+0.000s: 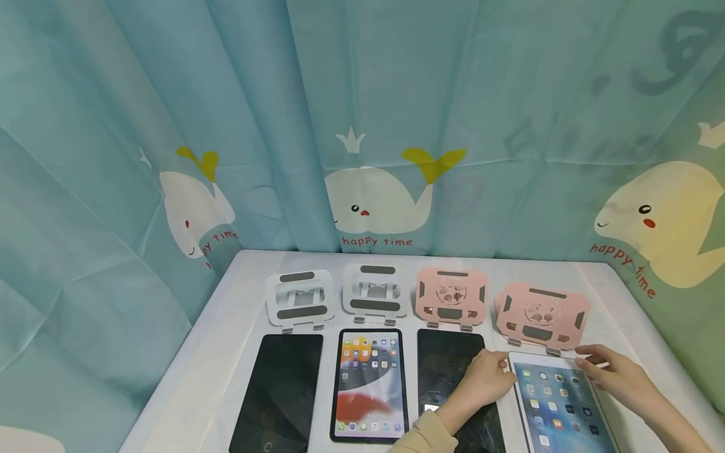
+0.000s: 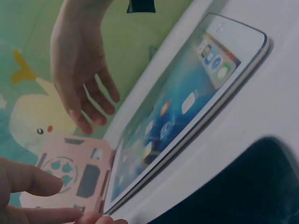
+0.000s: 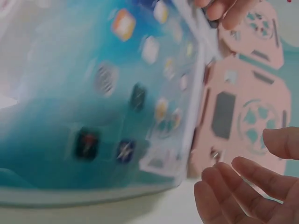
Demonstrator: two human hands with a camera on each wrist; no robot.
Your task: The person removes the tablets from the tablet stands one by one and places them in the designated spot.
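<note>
A white tablet (image 1: 557, 402) with a lit screen of app icons lies face up at the right end of the row. My left hand (image 1: 488, 377) is at its upper left corner, over part of a dark tablet (image 1: 447, 365). In the left wrist view, the thumb and fingers stand apart near the tablet's edge; whether they touch it is unclear. My right hand (image 1: 617, 377) is by the upper right corner, its fingers loosely spread in the right wrist view (image 3: 247, 196). A pink tablet stand (image 1: 544, 314) is just beyond the white tablet's top edge.
Another pink stand (image 1: 451, 296) and two white stands (image 1: 300, 297) (image 1: 374, 290) line the back of the white table (image 1: 198, 377). A lit black-framed tablet (image 1: 369, 384) and a dark tablet (image 1: 277, 390) lie to the left. A whale-print curtain (image 1: 374, 94) hangs behind.
</note>
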